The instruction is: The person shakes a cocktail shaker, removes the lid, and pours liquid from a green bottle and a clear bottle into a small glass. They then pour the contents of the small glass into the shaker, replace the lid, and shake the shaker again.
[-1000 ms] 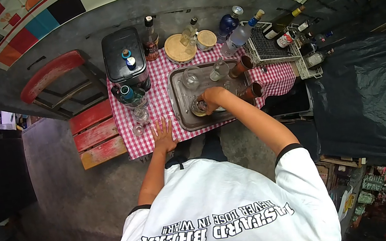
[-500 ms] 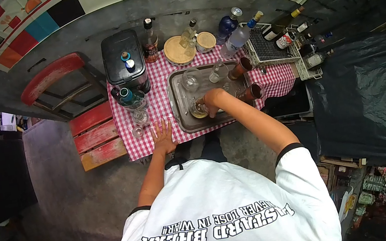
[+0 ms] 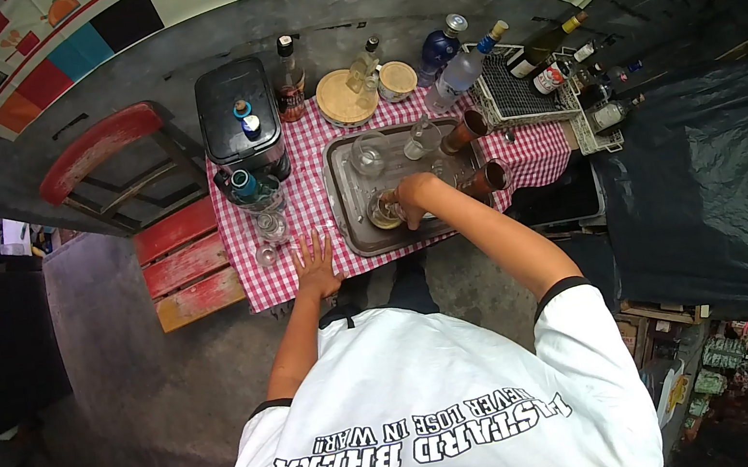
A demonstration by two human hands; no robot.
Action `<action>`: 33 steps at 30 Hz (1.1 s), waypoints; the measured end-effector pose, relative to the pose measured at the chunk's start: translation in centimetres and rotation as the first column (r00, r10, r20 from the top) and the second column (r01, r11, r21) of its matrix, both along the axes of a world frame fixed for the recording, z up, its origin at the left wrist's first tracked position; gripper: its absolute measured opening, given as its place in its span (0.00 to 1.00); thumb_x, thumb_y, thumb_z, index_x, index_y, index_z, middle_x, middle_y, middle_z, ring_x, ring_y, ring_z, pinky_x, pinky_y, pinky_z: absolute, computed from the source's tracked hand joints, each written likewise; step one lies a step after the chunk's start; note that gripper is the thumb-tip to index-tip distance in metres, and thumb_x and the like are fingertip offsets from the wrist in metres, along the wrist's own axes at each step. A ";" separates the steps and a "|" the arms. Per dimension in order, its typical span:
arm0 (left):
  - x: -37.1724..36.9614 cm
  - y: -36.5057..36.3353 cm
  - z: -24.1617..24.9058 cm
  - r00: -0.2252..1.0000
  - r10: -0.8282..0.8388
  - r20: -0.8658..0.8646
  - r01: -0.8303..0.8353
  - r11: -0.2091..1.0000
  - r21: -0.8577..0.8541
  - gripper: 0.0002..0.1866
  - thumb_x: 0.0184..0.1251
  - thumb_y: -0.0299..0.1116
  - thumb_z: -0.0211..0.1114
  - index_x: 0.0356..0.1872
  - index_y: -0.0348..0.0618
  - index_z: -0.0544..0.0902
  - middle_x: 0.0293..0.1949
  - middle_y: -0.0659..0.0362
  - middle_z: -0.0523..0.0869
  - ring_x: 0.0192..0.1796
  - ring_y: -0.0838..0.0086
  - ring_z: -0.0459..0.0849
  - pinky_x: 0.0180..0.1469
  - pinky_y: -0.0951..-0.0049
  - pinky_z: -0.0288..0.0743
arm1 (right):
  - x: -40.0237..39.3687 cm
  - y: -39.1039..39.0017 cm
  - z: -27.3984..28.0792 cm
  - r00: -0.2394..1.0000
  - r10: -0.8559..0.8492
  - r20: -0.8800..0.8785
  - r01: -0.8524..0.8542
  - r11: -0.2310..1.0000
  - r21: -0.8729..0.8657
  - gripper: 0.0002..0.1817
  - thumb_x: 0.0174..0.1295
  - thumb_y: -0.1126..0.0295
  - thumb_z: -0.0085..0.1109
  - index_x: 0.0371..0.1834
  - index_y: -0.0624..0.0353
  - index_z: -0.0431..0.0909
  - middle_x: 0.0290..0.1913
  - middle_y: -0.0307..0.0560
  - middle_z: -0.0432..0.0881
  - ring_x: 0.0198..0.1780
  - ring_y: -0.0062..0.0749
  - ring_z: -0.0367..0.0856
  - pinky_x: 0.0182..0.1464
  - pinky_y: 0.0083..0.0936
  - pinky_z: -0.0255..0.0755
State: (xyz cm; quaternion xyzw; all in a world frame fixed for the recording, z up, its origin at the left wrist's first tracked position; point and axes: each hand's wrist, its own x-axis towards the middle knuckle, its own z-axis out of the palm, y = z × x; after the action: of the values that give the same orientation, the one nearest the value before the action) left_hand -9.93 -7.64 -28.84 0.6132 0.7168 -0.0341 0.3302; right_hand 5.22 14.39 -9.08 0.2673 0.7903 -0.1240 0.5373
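My left hand (image 3: 315, 266) lies flat on the red-and-white checked tablecloth (image 3: 309, 153) at the table's front edge, fingers spread. Over the front of a brown tray (image 3: 353, 240), my right hand (image 3: 418, 199) is closed at the rim of a clear glass (image 3: 383, 214) with yellowish contents. What its fingers grip is too small and hidden to make out. Also on the tray are a round clear glass (image 3: 371, 152), a small clear glass vessel (image 3: 421, 140) and two brown metal-looking cups (image 3: 466, 131), (image 3: 487, 179).
Left of the tray stand a teal bottle (image 3: 246, 187), small stemmed glasses (image 3: 269, 226) and a black bin (image 3: 235, 109). Behind are wooden-lidded jars (image 3: 347, 99) and several bottles, including a blue one (image 3: 443, 48). A wire rack (image 3: 518, 91) sits back right; a red chair (image 3: 179, 235) is left.
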 end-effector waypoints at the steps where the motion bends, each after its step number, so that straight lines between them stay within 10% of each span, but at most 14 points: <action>1: 0.0 0.1 1.1 1.000 -0.002 -0.008 0.001 0.999 -0.035 0.57 0.63 0.59 0.65 0.82 0.53 0.37 0.81 0.50 0.27 0.81 0.47 0.20 0.76 0.36 0.23 | 0.1 0.0 -0.2 1.000 0.002 0.000 -0.002 1.000 0.002 0.58 0.45 0.56 0.75 0.82 0.31 0.50 0.67 0.44 0.78 0.63 0.42 0.80 0.56 0.42 0.80; 22: 0.1 -0.1 -0.9 0.999 0.020 0.025 -0.021 0.999 0.036 0.56 0.63 0.59 0.64 0.82 0.53 0.37 0.82 0.51 0.26 0.81 0.48 0.20 0.77 0.39 0.21 | 0.4 0.1 -2.1 1.000 0.007 0.013 -0.007 1.000 0.004 0.61 0.39 0.50 0.74 0.82 0.28 0.49 0.64 0.54 0.78 0.61 0.50 0.81 0.55 0.49 0.80; 25: 0.0 0.0 -1.1 1.000 0.011 0.007 -0.012 1.000 0.016 0.57 0.62 0.60 0.65 0.82 0.54 0.37 0.81 0.51 0.26 0.81 0.48 0.20 0.77 0.38 0.21 | 0.5 -0.1 -1.9 1.000 0.000 0.009 0.000 1.000 0.028 0.58 0.49 0.57 0.74 0.82 0.27 0.46 0.61 0.41 0.82 0.58 0.42 0.84 0.54 0.47 0.81; 33: -0.2 0.3 0.7 1.000 0.006 -0.010 -0.007 0.999 -0.045 0.58 0.61 0.60 0.66 0.81 0.55 0.36 0.81 0.50 0.26 0.81 0.46 0.21 0.76 0.37 0.23 | 2.2 0.1 -2.5 0.988 -0.003 -0.153 0.007 0.999 0.031 0.59 0.42 0.50 0.74 0.82 0.32 0.51 0.63 0.60 0.77 0.60 0.51 0.80 0.58 0.40 0.77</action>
State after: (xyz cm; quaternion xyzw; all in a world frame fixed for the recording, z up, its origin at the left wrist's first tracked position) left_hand -10.08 -7.30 -28.13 0.6032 0.7194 -0.0521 0.3404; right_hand 7.45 14.51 -11.60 0.2673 0.8303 -0.1330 0.4706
